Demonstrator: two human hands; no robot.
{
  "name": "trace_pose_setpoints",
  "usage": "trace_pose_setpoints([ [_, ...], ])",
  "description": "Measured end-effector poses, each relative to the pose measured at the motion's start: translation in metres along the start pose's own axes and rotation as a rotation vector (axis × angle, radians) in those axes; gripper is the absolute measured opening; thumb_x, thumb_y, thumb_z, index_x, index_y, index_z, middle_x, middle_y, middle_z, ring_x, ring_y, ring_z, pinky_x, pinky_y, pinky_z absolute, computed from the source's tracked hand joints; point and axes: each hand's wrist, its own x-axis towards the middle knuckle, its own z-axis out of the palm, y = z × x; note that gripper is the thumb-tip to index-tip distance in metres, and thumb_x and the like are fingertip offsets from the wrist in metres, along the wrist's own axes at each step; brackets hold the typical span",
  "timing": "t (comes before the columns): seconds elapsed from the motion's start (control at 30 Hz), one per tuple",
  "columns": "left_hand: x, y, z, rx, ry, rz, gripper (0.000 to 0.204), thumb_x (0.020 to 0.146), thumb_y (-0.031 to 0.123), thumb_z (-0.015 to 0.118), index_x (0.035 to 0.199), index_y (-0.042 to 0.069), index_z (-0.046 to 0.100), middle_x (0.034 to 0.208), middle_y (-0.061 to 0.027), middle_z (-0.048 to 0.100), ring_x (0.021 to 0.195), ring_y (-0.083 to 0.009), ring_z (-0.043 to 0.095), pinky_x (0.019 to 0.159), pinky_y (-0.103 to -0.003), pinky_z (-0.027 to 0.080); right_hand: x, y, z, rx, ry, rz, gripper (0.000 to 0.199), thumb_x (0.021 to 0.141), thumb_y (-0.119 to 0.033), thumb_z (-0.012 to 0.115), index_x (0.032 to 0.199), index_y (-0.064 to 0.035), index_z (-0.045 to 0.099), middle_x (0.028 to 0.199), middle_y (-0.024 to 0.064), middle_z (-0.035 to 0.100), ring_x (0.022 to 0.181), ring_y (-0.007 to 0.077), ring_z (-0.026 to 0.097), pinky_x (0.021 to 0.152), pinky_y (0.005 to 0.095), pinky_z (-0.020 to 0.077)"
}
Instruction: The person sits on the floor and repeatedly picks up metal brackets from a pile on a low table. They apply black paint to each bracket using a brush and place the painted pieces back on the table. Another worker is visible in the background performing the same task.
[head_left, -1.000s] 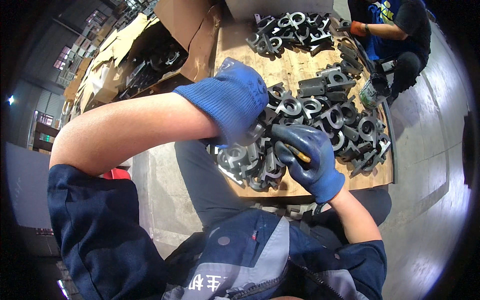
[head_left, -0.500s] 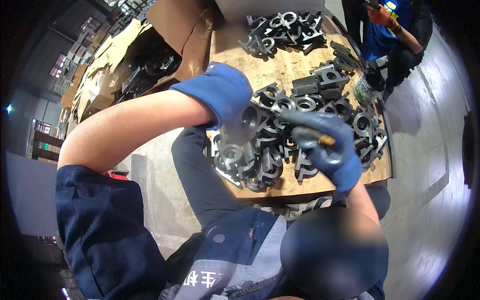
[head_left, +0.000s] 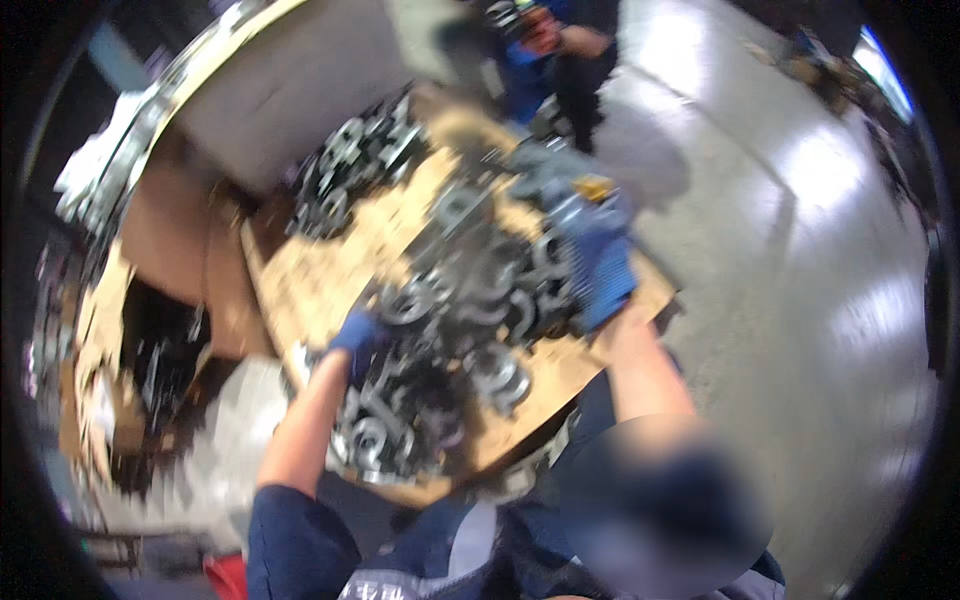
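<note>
Grey metal castings with round holes point(head_left: 460, 208) lie heaped on a wooden tabletop point(head_left: 325, 270). At the left of this heap is my left hand point(head_left: 362, 335) in a blue glove, touching or just above the castings. Its fingers are smeared by motion and partly hidden, so whether it grips a casting does not show. My right hand point(head_left: 590, 225), in a blue glove with a grey coating, is at the far right edge of the heap. Its fingers are curled round something with a small yellow part point(head_left: 593, 188); blur hides its kind.
A second pile of castings point(head_left: 350, 160) lies at the table's far left. Beyond it stand cardboard sheets point(head_left: 290, 90), with an open box point(head_left: 160, 350) of dark parts at the left. Another person's gloved hand point(head_left: 540, 32) shows beyond the table. Grey floor point(head_left: 760, 250) stretches along the right.
The view has swung, so the table now appears turned and further left. My left hand has come down to the heap's left side. My right hand has reached further out, away from me.
</note>
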Motion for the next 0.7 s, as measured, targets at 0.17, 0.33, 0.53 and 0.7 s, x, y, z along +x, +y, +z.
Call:
trace_pose_setpoints([
  [0.17, 0.027, -0.060, 0.059, -0.198, 0.141, -0.561, 0.040, 0.079, 0.036, 0.069, 0.101, 0.003, 0.070, 0.097, -0.0234, 0.069, 0.093, -0.0385, 0.067, 0.075, -0.045, 0.054, -0.003, -0.017, 0.017, 0.006, -0.048, 0.025, 0.022, 0.093, -0.013, 0.062, 0.111, -0.0021, 0.068, 0.102, 0.0051, 0.069, 0.088, 0.0123, 0.065, 0.081, 0.0260, 0.0515],
  [0.33, 0.016, 0.049, 0.038, 0.296, 0.006, -0.484, 0.048, 0.076, 0.046, 0.070, 0.100, 0.005, 0.072, 0.102, -0.0254, 0.067, 0.099, -0.0401, 0.065, 0.085, -0.047, 0.053, -0.010, -0.023, 0.021, 0.274, -0.035, 0.177, 0.020, 0.095, -0.012, 0.060, 0.112, -0.0038, 0.067, 0.099, 0.0024, 0.069, 0.087, 0.0100, 0.064, 0.077, 0.0234, 0.0517],
  [0.53, -0.112, 0.062, 0.015, 0.028, 0.508, -0.446, 0.040, 0.083, 0.037, 0.065, 0.099, 0.001, 0.067, 0.094, -0.0276, 0.066, 0.090, -0.0420, 0.065, 0.076, -0.049, 0.052, 0.015, 0.019, 0.018, 0.050, -0.113, 0.004, 0.025, 0.094, -0.013, 0.060, 0.118, -0.0046, 0.064, 0.107, 0.0047, 0.067, 0.095, 0.0139, 0.063, 0.085, 0.0264, 0.0505],
  [0.7, -0.276, 0.049, 0.000, -0.053, 0.891, -0.665, 0.024, 0.090, 0.021, 0.065, 0.105, 0.002, 0.066, 0.087, -0.0133, 0.071, 0.073, -0.0196, 0.067, 0.067, -0.032, 0.052, 0.017, 0.062, 0.034, 0.040, -0.220, -0.088, 0.030, 0.094, -0.013, 0.060, 0.123, -0.0053, 0.060, 0.113, 0.0066, 0.066, 0.102, 0.0171, 0.063, 0.090, 0.0289, 0.0495],
])
